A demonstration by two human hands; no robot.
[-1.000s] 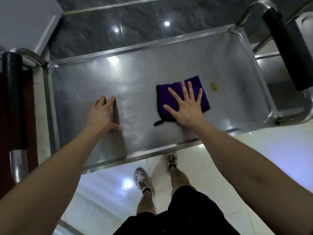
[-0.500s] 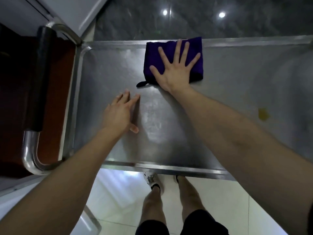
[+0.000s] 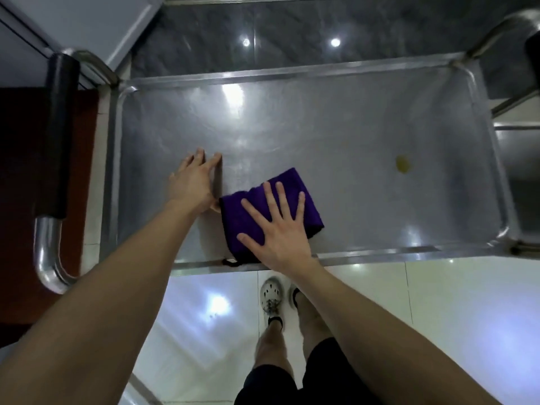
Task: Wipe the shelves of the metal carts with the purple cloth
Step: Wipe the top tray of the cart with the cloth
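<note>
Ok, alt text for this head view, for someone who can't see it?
From above, a person's right hand presses a folded purple cloth flat on a metal cart's top shelf, near its front edge, while the left hand rests open on the shelf beside it. A small yellow spot marks the shelf to the cloth's right.

Brushed, glossy steel shelf (image 3: 336,135); plush matt purple cloth (image 3: 233,217) beneath the right fingers (image 3: 280,200); glossy floor tiles (image 3: 438,302).
</note>
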